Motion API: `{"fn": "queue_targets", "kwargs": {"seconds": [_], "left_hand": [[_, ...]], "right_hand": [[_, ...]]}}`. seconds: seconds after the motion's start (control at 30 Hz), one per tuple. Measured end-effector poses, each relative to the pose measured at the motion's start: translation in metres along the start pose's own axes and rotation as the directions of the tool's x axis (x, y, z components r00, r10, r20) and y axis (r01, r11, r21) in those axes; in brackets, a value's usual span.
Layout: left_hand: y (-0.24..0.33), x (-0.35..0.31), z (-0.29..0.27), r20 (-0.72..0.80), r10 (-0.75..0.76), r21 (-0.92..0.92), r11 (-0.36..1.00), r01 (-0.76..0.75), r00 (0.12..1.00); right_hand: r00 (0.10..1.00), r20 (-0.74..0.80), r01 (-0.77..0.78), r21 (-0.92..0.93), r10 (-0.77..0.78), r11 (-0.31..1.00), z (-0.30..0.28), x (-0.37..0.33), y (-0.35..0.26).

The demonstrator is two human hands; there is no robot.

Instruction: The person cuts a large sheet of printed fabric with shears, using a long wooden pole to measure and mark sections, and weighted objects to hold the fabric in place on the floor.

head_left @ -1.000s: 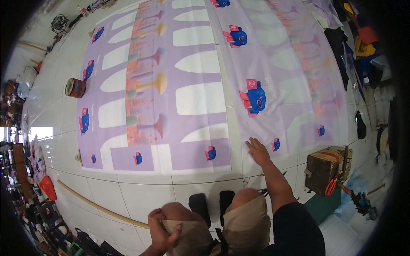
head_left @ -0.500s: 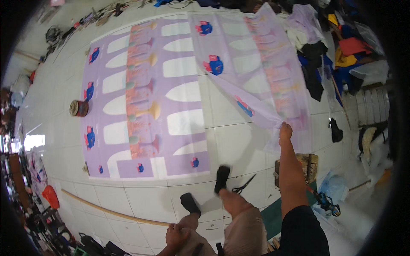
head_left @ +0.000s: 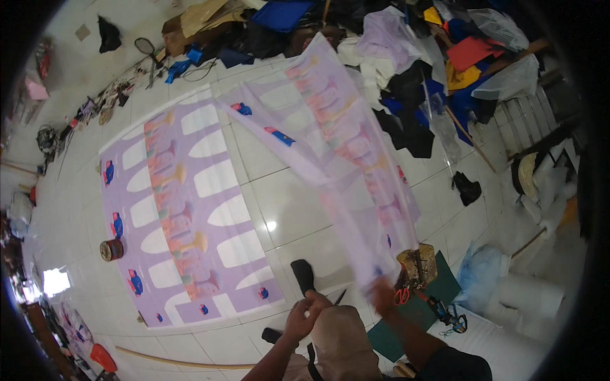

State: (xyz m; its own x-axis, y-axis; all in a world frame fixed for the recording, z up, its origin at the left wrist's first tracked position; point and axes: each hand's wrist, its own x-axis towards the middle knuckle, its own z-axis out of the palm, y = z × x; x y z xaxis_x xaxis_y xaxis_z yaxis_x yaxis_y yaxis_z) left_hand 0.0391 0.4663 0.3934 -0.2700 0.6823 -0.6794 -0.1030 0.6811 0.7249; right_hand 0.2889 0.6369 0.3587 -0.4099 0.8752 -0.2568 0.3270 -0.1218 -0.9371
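- Lilac printed sheet (head_left: 343, 171) lies on the right half of the tiled floor (head_left: 289, 203), its left edge folded diagonally and its near end drawn up toward us.
- Our right hand (head_left: 381, 297), blurred, is closed on that near end, just left of a worn brown block (head_left: 420, 261).
- Our left hand (head_left: 304, 319) rests by our bent knee; we cannot tell how far its fingers are curled.
- To the left we have a second lilac sheet (head_left: 184, 209) spread flat, with a round tin (head_left: 112, 250) beside its left edge.
- Nearer us, left of our legs, runs a long wooden stick (head_left: 184, 362).
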Motion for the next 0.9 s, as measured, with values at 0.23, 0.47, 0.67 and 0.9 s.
{"fn": "queue_targets", "kwargs": {"seconds": [0.23,0.47,0.67,0.9], "left_hand": [[0.13,0.0,-0.022,-0.193,0.115,-0.12,0.983,-0.139,0.975],[0.106,-0.088,-0.1,0.032,0.192,0.488,0.853,-0.183,0.981],[-0.033,-0.217,-0.123,-0.331,0.249,-0.152,0.938,-0.312,0.91],[-0.425,-0.542,-0.177,-0.612,-0.672,-0.649,0.728,0.222,0.417]], "right_hand": [[0.736,0.671,0.179,-0.319,0.088,0.931,0.083,0.019,-0.168],[0.55,0.663,0.258,-0.714,0.508,0.651,0.247,0.094,-0.223],[0.88,0.439,0.136,-0.594,0.179,0.793,0.21,0.241,-0.114],[0.904,0.113,0.299,-0.856,-0.413,0.421,0.23,0.185,-0.521]]}}
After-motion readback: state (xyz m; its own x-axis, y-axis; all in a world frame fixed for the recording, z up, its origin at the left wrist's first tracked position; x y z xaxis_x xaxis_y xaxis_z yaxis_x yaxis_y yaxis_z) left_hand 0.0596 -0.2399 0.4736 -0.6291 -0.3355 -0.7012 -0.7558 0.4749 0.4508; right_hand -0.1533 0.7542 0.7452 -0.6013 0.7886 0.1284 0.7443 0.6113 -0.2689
